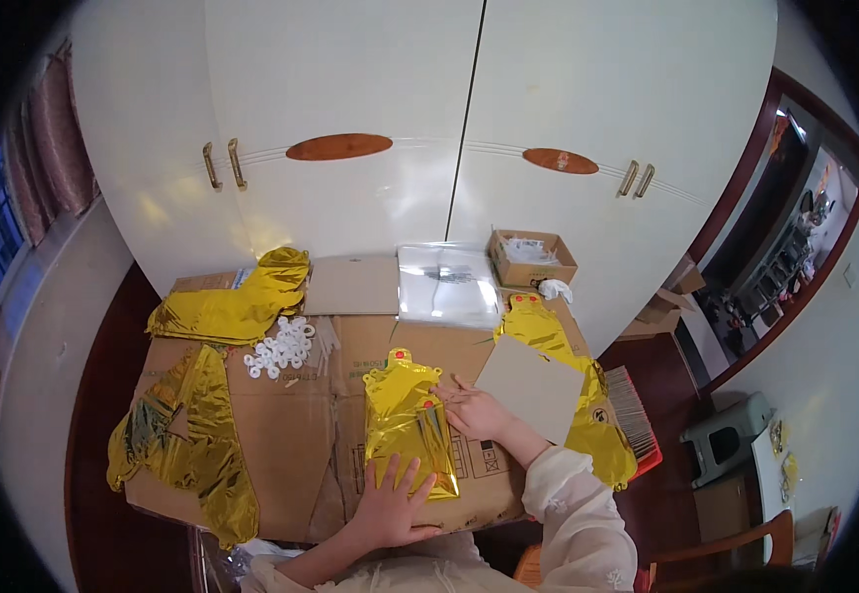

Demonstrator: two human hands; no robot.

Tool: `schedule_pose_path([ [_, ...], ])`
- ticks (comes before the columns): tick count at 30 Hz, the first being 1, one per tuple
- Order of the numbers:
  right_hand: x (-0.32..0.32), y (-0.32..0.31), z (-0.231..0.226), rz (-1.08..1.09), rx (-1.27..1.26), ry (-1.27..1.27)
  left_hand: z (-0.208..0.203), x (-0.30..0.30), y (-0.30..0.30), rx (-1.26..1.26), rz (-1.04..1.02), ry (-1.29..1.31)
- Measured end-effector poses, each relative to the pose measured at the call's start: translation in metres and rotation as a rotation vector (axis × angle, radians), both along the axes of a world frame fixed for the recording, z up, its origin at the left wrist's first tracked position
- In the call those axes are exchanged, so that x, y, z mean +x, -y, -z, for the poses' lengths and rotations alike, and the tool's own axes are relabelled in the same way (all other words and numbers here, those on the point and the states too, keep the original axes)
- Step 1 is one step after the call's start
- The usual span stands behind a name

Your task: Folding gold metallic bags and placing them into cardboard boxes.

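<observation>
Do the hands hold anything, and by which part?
No clear hold. The left hand lies spread on the near end of the middle gold foil; the right hand touches its right edge, but a pinch cannot be told.

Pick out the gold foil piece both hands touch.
The centre foil piece: left hand and right hand rest on it; other foil pieces lie aside, under neither hand.

Bright mirror gold with red dots colours the folded foil piece [403,415] near the front edge of the cardboard tabletop [286,445], itself matte brown with black printed grids. Gold foil sheets [224,484] shine at its front left corner; the foil stack [597,450] along the right edge is gold too, red-dotted. The small rings [286,348] are white, the back-edge card [354,285] greyish beige, the sleeve [582,504] cream with pale flowers.
</observation>
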State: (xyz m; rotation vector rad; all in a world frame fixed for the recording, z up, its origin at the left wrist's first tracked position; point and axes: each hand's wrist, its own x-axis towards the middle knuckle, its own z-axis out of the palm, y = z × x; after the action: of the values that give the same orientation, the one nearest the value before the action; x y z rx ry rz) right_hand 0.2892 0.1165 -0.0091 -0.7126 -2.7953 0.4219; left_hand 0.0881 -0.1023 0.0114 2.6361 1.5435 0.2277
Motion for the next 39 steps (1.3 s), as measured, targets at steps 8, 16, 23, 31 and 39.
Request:
schedule_pose_path([
  [8,0.009,0.023,-0.043,0.155,-0.117,-0.377,0.008,-0.002,0.002,0.024,0.002,0.031],
  [16,0.001,0.109,-0.034,0.089,0.098,-0.174,0.008,0.0,0.003,0.097,-0.009,0.126],
  [23,-0.001,0.109,-0.007,0.088,0.119,-0.107,0.009,0.004,0.01,0.092,0.003,0.084],
  [31,-0.003,0.105,-0.013,0.101,0.132,0.035,0.004,0.001,0.011,0.031,0.005,0.056],
  [39,-0.006,0.077,0.002,0.112,0.201,0.099,0.008,0.0,0.012,0.031,0.013,0.071],
])
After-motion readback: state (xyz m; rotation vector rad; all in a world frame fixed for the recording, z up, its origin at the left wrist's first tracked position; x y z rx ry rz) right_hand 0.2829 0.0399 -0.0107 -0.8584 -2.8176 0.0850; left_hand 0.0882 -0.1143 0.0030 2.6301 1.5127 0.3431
